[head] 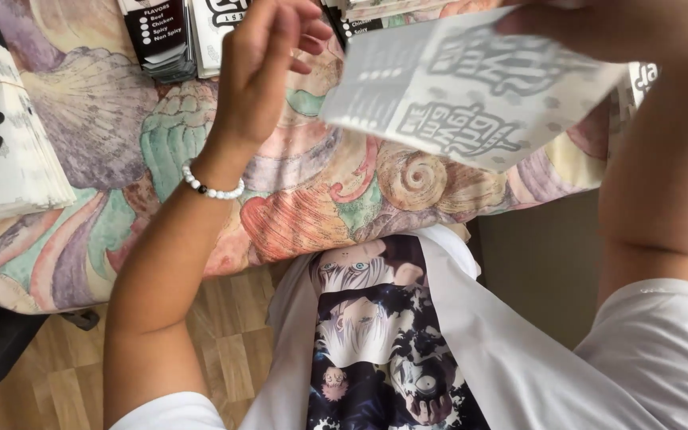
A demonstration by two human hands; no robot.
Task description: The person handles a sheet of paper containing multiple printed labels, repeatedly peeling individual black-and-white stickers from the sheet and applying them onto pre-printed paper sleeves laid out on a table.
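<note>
My right hand (591, 24) is at the top right, holding a thin white paper bag (471, 87) with grey print showing through it, lifted above the table. My left hand (260, 68), with a white bead bracelet on the wrist, is raised over the table just left of the bag, fingers loosely curled and apart, holding nothing. The bag tilts down toward the right.
A table covered by a pastel seashell-pattern cloth (121, 151). A stack of white printed bags (5, 135) lies at the left edge. Dark and white printed stacks (165, 36) sit at the far edge. My white printed shirt (376, 342) and wooden floor (224, 350) lie below.
</note>
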